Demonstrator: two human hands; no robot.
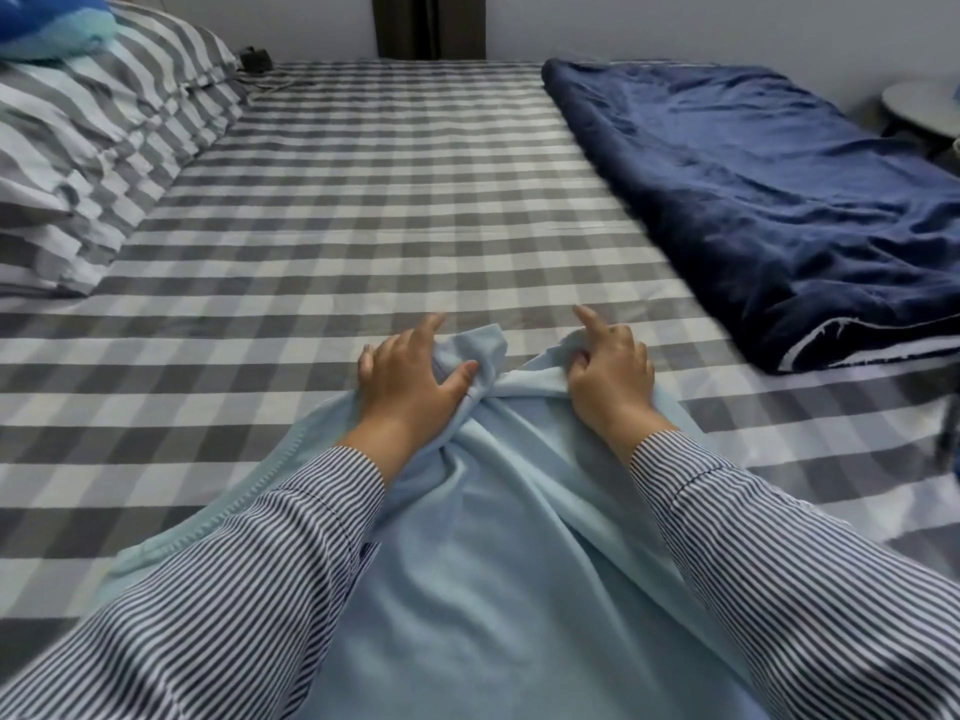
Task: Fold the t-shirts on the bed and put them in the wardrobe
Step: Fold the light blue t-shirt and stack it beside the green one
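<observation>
Checked grey-and-white bed sheet (363, 200) fills the view, wall behind, dark post at the far middle. Left edge: stack of striped pillows (104, 148) with a blue plush thing (47, 23) on top, small dark object just beside them by the wall. Centre, near edge of the bed: light blue t-shirt (483, 563), bunched toward its far end and running back under both striped sleeves. Left hand (410, 376) grips a gathered fold of it, thumb clamped over the cloth, index finger sticking forward. Right hand (610, 376) pinches the neighbouring fold, most fingers curled in, index pointing out. The two grips are close together with a twisted knot of fabric between them. Risk, as I judge it: grips so close will not spread the shirt flat, so creases get folded in, or one hand drags the cloth out of the other. The slippery-looking fabric could also slide off the near edge. Right: folded navy blanket (769, 200) well apart from the shirt, little snag risk. Far right, round side table (924, 106), partly cut off. No wardrobe in view.
</observation>
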